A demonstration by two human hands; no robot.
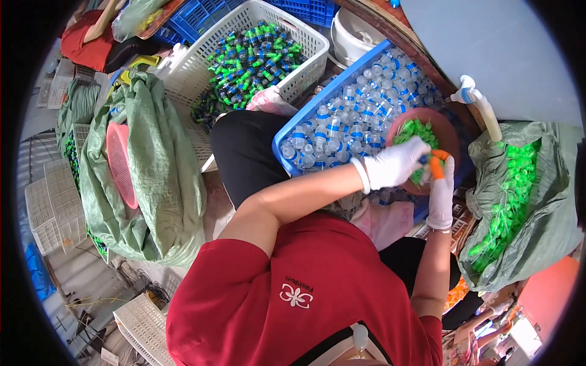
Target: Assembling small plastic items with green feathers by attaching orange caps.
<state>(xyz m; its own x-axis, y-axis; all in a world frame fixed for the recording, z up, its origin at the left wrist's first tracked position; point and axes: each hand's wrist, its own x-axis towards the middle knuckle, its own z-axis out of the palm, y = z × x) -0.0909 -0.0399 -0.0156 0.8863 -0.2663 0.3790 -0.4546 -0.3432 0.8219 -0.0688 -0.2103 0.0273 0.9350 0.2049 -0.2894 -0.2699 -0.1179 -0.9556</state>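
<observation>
My left hand (397,163), in a white glove, is closed, with its fingertips meeting those of my right hand. My right hand (441,192) wears a white glove with orange finger covers and pinches from the other side. Between them shows a small dark blue bit; the rest of what they hold is hidden by the fingers. Both hands are over a pink bowl (450,135) of bright green plastic pieces (416,129). The bowl rests in a blue bin (292,117) filled with small clear plastic bottles with blue bands (342,127).
A white basket (314,39) beyond my knee holds many green, blue and dark small pieces. To the right, a green sack (488,160) holds green plastic parts (510,201). Another sack (149,177) with a pink sieve (121,161) stands left. A white bucket (351,46) is behind the bin.
</observation>
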